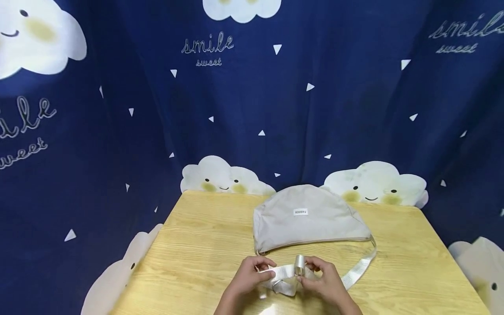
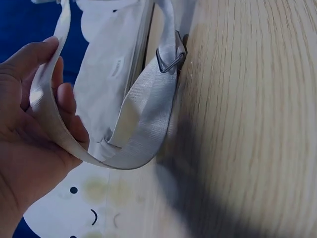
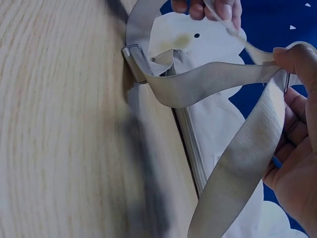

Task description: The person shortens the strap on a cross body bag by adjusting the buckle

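A light grey shoulder bag (image 1: pixel 315 223) with a small white label lies on the wooden table, and its webbing strap (image 1: pixel 283 272) runs to both hands. My left hand (image 1: pixel 250 276) pinches the strap between thumb and fingers; in the left wrist view the strap (image 2: pixel 49 106) passes across the palm. My right hand (image 1: pixel 324 280) pinches the strap where it doubles at a metal ring (image 3: pixel 288 82), partly hidden by the fingers. Below the hands, a metal slider buckle (image 2: pixel 171 57) sits on a loop of the strap.
The wooden table (image 1: pixel 204 227) lies under the bag and hands. Behind it hangs a dark blue curtain (image 1: pixel 244 96) with clouds and white triangles. On the right, part of the strap (image 1: pixel 360 267) curves from the bag's corner over the table.
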Motion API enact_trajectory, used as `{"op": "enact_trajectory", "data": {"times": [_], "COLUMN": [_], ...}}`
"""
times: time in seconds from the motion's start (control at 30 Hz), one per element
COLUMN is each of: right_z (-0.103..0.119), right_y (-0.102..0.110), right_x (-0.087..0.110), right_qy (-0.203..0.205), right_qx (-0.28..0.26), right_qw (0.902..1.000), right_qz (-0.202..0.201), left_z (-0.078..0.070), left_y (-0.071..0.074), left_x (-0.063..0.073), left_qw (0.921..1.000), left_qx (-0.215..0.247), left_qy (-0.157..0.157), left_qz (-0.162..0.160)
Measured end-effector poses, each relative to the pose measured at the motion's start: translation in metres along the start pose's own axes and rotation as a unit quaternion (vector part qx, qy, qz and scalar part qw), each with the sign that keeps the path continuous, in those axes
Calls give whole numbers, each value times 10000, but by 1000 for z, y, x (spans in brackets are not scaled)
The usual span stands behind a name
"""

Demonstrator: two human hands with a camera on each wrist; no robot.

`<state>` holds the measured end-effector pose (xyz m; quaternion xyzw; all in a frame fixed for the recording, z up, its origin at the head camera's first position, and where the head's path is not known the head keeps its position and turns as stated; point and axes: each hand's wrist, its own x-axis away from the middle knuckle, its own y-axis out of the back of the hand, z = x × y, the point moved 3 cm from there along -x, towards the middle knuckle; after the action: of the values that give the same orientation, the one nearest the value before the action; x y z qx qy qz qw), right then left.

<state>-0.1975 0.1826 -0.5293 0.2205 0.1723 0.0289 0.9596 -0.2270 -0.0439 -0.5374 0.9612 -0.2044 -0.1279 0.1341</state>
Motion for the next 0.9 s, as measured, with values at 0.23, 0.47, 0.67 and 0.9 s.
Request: {"op": "enact_trajectory", "data": {"times": [0.23, 0.47, 0.67, 0.9], "right_z": [6, 5, -2, -1], "right_y": [5, 4, -1, -1], "right_x": [-6, -3, 0, -1], "right_qy": [100, 146, 46, 64], "right_qx": [58, 18, 0, -166], "right_qw": [9999, 9995, 9993, 9991], "right_qz": [87, 289, 371, 391], "left_z": [-14, -15, -16, -41], "left_y": [-5, -14, -18, -18], "left_x": [-10, -14, -10, -9], "left_qw": [9993, 9984, 9986, 9983], "left_qx": [-284, -236, -57, 239], "left_qy": [119, 28, 37, -39], "left_qz": [190, 512, 531, 529]}}
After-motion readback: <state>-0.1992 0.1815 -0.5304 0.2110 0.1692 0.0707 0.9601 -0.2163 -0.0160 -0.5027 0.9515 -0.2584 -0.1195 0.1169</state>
